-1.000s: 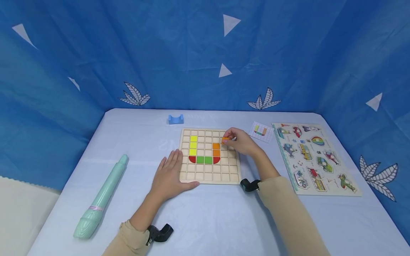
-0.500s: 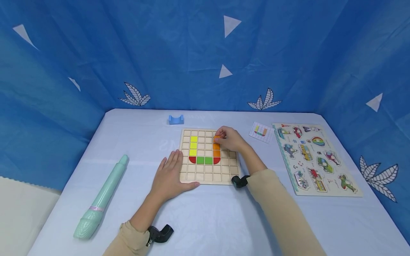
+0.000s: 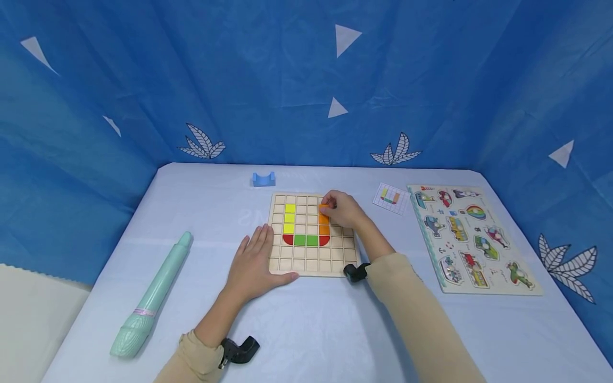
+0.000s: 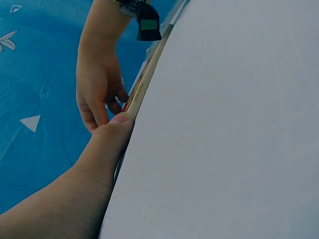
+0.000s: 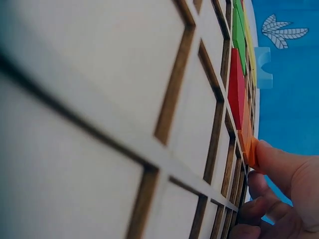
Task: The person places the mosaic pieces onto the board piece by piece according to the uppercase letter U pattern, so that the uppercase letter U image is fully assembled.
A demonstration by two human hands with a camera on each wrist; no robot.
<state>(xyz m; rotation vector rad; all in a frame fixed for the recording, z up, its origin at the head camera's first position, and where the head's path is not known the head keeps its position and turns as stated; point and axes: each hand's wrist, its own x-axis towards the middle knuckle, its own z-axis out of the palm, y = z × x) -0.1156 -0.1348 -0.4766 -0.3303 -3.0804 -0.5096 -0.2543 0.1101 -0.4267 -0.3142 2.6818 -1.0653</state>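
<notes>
A wooden grid board (image 3: pixel 304 264) lies on the table, with yellow tiles (image 3: pixel 289 218) in a column at left. Green tiles (image 3: pixel 306 240) form a bottom row between two red rounded-corner tiles (image 3: pixel 288 240), and orange tiles (image 3: pixel 324 229) stack up the right side. My right hand (image 3: pixel 344 210) pinches an orange square tile (image 5: pixel 254 153) between thumb and fingers at the top of that orange column. My left hand (image 3: pixel 250 268) rests flat with straight fingers along the board's left edge, its thumb at the near edge. The left wrist view shows that thumb (image 4: pixel 107 142) against the board's side.
A small card (image 3: pixel 391 198) with a printed coloured grid pattern lies right of the board. Farther right is a picture puzzle board (image 3: pixel 460 255) of vehicles. A blue cradle-shaped block (image 3: pixel 263 181) stands behind, and a mint-green microphone-shaped object (image 3: pixel 153 295) lies at left.
My right hand has moved left with the orange tile, from beside the orange column to its top, then dipped slightly. The left hand has stayed in place.
</notes>
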